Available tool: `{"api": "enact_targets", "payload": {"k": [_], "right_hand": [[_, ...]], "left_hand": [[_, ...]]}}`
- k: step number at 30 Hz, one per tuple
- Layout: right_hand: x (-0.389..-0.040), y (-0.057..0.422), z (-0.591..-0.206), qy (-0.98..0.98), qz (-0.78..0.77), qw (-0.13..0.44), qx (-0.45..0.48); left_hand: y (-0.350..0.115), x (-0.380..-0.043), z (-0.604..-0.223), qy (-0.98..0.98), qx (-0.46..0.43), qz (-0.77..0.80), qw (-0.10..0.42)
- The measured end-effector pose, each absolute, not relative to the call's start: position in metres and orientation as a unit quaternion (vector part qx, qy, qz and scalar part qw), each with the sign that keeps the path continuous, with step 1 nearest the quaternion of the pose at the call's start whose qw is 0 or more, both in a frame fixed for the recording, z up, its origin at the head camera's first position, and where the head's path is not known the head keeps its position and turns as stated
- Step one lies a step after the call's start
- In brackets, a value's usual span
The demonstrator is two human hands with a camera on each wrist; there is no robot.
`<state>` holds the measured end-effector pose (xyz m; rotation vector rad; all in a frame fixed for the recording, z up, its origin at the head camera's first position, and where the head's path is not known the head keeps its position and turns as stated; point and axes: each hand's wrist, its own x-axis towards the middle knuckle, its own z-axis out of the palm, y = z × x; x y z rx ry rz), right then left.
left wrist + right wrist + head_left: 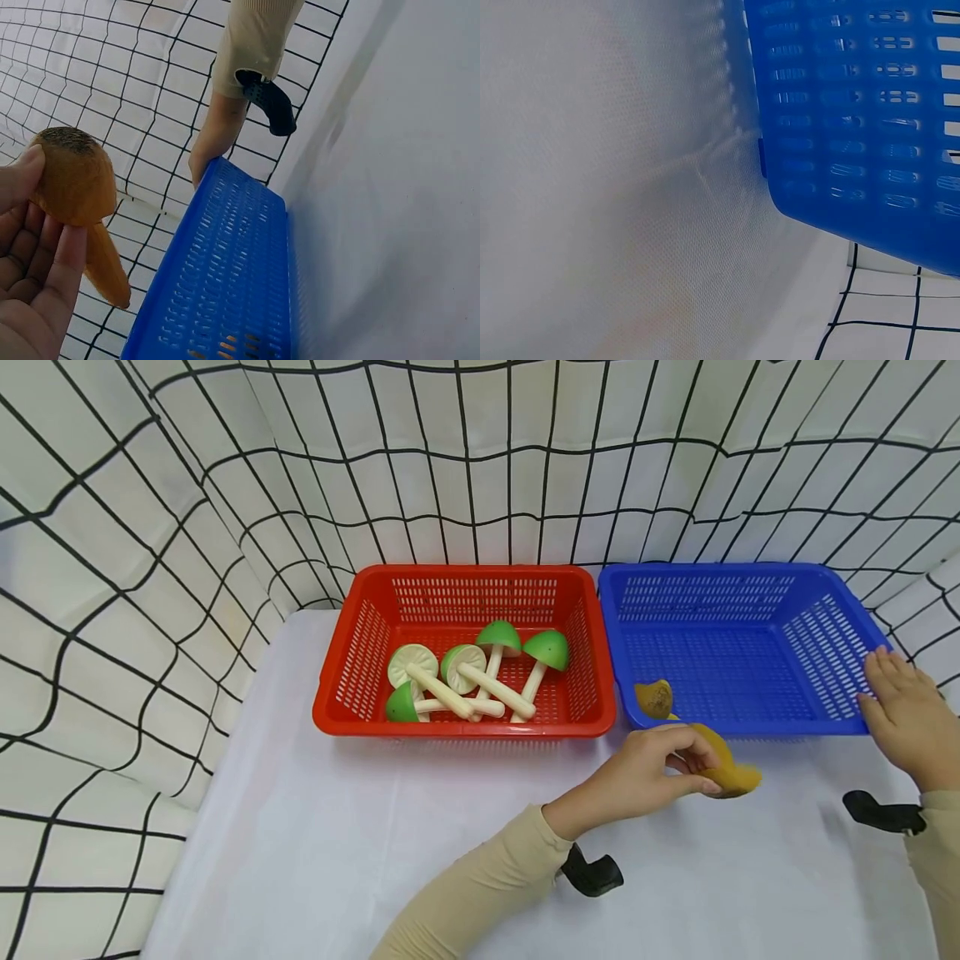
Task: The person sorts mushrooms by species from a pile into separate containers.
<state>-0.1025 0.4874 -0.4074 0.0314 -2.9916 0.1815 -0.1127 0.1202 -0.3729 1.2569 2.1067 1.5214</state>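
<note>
My left hand pinches a yellow-brown toy mushroom just in front of the blue basket's near rim. In the left wrist view the mushroom's cap, dark on top, sits between thumb and fingers, its stem pointing down. Another yellow-brown piece lies inside the blue basket, at its near left corner; orange also shows through the slots. With fingers extended, my right hand rests on that basket's right rim. The right wrist view shows the basket's slotted wall but no hand.
A red basket stands left of the blue one, their rims close together. Several green-capped toy mushrooms with pale stems lie in it. Both baskets stand on a white-covered table. Black netting over white cloth rises behind and at the sides.
</note>
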Motion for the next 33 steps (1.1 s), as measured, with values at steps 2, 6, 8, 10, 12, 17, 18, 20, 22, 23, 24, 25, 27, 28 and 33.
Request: {"api": "enact_targets", "payload": {"k": [2, 6, 8, 10, 12, 17, 18, 20, 22, 23, 24, 25, 27, 28, 33], "right_hand": [[-0.102, 0.488, -0.408, -0.995, 0.062, 0.074, 0.011], [-0.104, 0.488, -0.408, -0.995, 0.062, 0.083, 0.014], [-0.105, 0.486, -0.408, -0.994, 0.062, 0.086, 0.013], [-0.106, 0.485, -0.408, -0.995, 0.059, 0.083, 0.009], [-0.107, 0.482, -0.407, -0.995, 0.056, 0.08, 0.005], [-0.106, 0.48, -0.406, -0.995, 0.053, 0.081, -0.005], [-0.105, 0.48, -0.406, -0.995, 0.053, 0.082, -0.005], [-0.105, 0.48, -0.406, -0.995, 0.053, 0.083, -0.007], [-0.105, 0.48, -0.407, -0.995, 0.051, 0.083, -0.008], [-0.105, 0.48, -0.407, -0.995, 0.051, 0.083, -0.008], [-0.105, 0.48, -0.407, -0.995, 0.05, 0.083, -0.009], [-0.105, 0.48, -0.407, -0.995, 0.05, 0.082, -0.01], [-0.104, 0.481, -0.408, -0.995, 0.049, 0.082, -0.011], [-0.104, 0.481, -0.408, -0.995, 0.049, 0.082, -0.011], [-0.102, 0.482, -0.408, -0.995, 0.049, 0.084, -0.011]], "left_hand": [[0.12, -0.115, -0.371, 0.728, 0.42, 0.529, 0.115], [0.122, -0.124, -0.37, 0.732, 0.391, 0.549, 0.1], [0.124, -0.13, -0.369, 0.728, 0.376, 0.565, 0.102], [0.125, -0.136, -0.368, 0.721, 0.36, 0.582, 0.112], [0.126, -0.141, -0.368, 0.71, 0.344, 0.602, 0.125], [0.127, -0.147, -0.365, 0.696, 0.318, 0.626, 0.15], [0.127, -0.147, -0.365, 0.696, 0.315, 0.627, 0.153], [0.127, -0.148, -0.365, 0.699, 0.313, 0.624, 0.155], [0.127, -0.148, -0.365, 0.701, 0.311, 0.622, 0.157], [0.128, -0.148, -0.365, 0.7, 0.311, 0.624, 0.157], [0.128, -0.148, -0.365, 0.699, 0.311, 0.624, 0.157], [0.128, -0.149, -0.365, 0.698, 0.311, 0.626, 0.156], [0.129, -0.149, -0.365, 0.698, 0.31, 0.627, 0.154], [0.129, -0.15, -0.365, 0.698, 0.309, 0.627, 0.153], [0.131, -0.152, -0.366, 0.702, 0.297, 0.63, 0.147]]}}
